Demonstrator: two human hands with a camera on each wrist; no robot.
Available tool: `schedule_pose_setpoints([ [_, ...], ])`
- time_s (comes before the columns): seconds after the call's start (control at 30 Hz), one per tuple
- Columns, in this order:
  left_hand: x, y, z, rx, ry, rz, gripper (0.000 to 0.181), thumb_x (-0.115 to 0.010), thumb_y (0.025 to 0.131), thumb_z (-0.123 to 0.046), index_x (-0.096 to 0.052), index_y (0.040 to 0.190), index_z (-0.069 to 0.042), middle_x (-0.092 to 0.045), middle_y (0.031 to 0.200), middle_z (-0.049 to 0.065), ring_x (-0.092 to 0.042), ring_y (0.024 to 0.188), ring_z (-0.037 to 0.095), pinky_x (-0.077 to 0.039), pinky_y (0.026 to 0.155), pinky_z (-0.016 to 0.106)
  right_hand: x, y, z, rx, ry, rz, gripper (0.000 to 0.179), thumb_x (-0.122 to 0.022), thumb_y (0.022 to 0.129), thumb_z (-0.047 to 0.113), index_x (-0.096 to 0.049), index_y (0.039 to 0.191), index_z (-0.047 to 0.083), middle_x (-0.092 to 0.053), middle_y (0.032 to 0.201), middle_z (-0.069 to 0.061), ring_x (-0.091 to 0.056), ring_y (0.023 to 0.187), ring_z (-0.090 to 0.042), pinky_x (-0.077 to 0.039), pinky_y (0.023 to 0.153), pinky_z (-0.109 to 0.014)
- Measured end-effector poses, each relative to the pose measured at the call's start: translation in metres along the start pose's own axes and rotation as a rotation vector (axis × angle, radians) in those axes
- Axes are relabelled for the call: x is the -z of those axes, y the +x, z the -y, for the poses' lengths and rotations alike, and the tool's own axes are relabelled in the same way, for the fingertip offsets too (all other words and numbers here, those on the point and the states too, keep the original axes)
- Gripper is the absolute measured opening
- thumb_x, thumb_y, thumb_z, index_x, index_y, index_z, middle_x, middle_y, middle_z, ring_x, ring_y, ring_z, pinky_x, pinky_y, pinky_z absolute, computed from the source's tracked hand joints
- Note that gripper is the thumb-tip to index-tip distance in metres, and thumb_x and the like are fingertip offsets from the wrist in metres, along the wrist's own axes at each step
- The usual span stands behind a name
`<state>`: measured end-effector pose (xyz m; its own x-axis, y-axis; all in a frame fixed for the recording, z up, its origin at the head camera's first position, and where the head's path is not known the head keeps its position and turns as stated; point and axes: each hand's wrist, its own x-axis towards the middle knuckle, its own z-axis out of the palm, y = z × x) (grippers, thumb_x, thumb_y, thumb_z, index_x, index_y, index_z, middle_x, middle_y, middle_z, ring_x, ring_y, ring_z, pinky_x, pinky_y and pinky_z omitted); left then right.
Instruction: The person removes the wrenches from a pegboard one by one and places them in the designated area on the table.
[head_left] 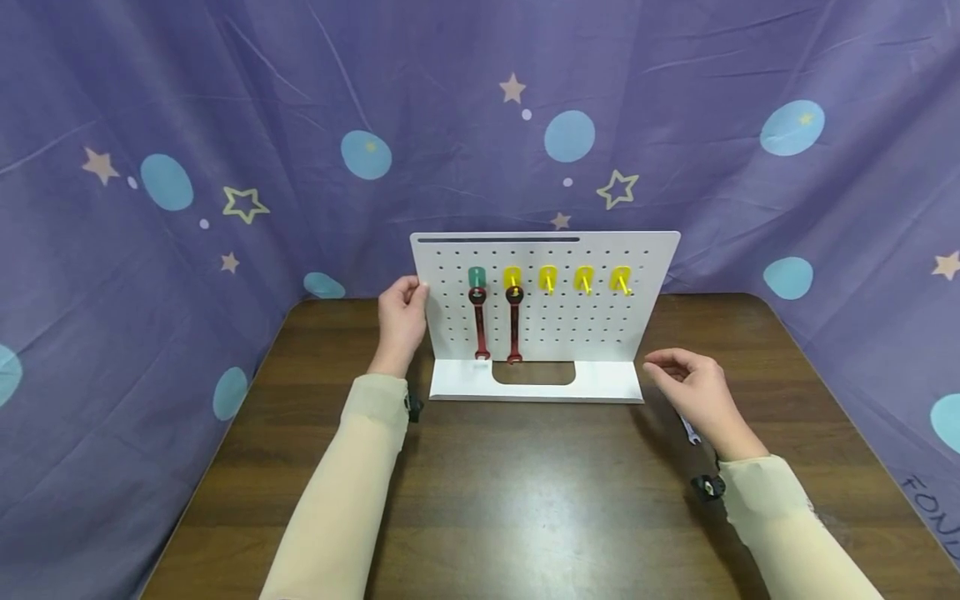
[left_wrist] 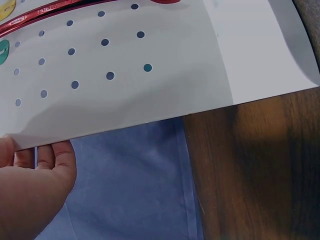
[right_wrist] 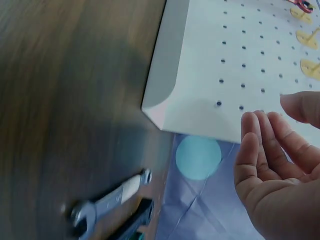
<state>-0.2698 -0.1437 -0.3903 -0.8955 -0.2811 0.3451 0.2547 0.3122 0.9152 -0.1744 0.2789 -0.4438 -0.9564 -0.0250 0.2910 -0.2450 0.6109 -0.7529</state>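
Note:
My left hand (head_left: 401, 321) pinches the left edge of a white pegboard (head_left: 457, 321); in the left wrist view its fingers (left_wrist: 62, 159) curl at the board's edge. Two red wrenches hang on the board, one wrench (head_left: 481, 327) from a green hook (head_left: 477, 275), the other wrench (head_left: 514, 329) from a yellow hook (head_left: 512, 275). My right hand (head_left: 697, 396) is in the air beside the board's lower right corner, fingers loosely bent, nothing between thumb and fingers. Below it lies a silver wrench (right_wrist: 111, 201), mostly hidden by the hand in the head view.
Three more yellow hooks, among them the rightmost hook (head_left: 621, 280), carry nothing. Next to the silver wrench lies a black tool (right_wrist: 135, 220), partly cut off, with a bit of green near it. A purple curtain (head_left: 465, 125) hangs behind the brown wooden table (head_left: 525, 500).

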Motion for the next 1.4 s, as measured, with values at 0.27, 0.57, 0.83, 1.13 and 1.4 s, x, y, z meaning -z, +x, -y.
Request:
schedule_pose_setpoints([
  [0.27, 0.0, 0.0, 0.002, 0.004, 0.012, 0.005, 0.017, -0.06, 0.103, -0.006, -0.069, 0.108, 0.007, -0.067, 0.091, 0.019, -0.053, 0.074, 0.018, -0.041, 0.061, 0.025, -0.023, 0.009, 0.012, 0.029, 0.061, 0.022, 0.019, -0.073, 0.095, 0.013, -0.074, 0.11, 0.001, -0.073, 0.098, -0.007, -0.067, 0.085, -0.019, -0.051, 0.069, -0.018],
  [0.57, 0.0, 0.0, 0.001, 0.006, 0.013, 0.008, 0.017, -0.06, 0.104, -0.007, -0.07, 0.108, 0.006, -0.067, 0.09, 0.017, -0.052, 0.073, 0.018, -0.041, 0.061, 0.026, -0.041, 0.023, 0.029, 0.041, 0.111, 0.063, 0.022, -0.074, 0.095, 0.013, -0.073, 0.112, -0.001, -0.073, 0.1, -0.008, -0.068, 0.087, -0.021, -0.052, 0.072, -0.021],
  [0.83, -0.001, 0.002, 0.002, -0.001, 0.003, 0.002, 0.016, -0.06, 0.103, -0.007, -0.07, 0.107, 0.006, -0.067, 0.089, 0.017, -0.053, 0.074, 0.019, -0.042, 0.062, 0.027, -0.05, 0.029, 0.035, 0.06, 0.104, 0.088, 0.022, -0.074, 0.095, 0.014, -0.074, 0.113, -0.001, -0.074, 0.101, -0.007, -0.068, 0.089, -0.02, -0.053, 0.075, -0.023],
  [1.13, -0.001, 0.002, 0.002, -0.008, -0.017, 0.001, 0.016, -0.06, 0.103, -0.005, -0.07, 0.107, 0.007, -0.068, 0.09, 0.018, -0.054, 0.074, 0.021, -0.042, 0.061, 0.026, -0.065, 0.038, 0.046, 0.065, 0.155, 0.117, 0.022, -0.074, 0.095, 0.01, -0.073, 0.113, -0.002, -0.073, 0.102, -0.007, -0.068, 0.09, -0.021, -0.053, 0.076, -0.025],
  [1.4, -0.002, 0.001, 0.001, -0.008, -0.012, -0.007, 0.016, -0.061, 0.102, -0.005, -0.07, 0.106, 0.008, -0.066, 0.087, 0.018, -0.053, 0.072, 0.019, -0.041, 0.059, 0.025, -0.077, 0.046, 0.058, 0.09, 0.174, 0.139, 0.021, -0.073, 0.095, 0.011, -0.073, 0.112, -0.001, -0.073, 0.101, -0.006, -0.067, 0.089, -0.02, -0.054, 0.076, -0.03],
])
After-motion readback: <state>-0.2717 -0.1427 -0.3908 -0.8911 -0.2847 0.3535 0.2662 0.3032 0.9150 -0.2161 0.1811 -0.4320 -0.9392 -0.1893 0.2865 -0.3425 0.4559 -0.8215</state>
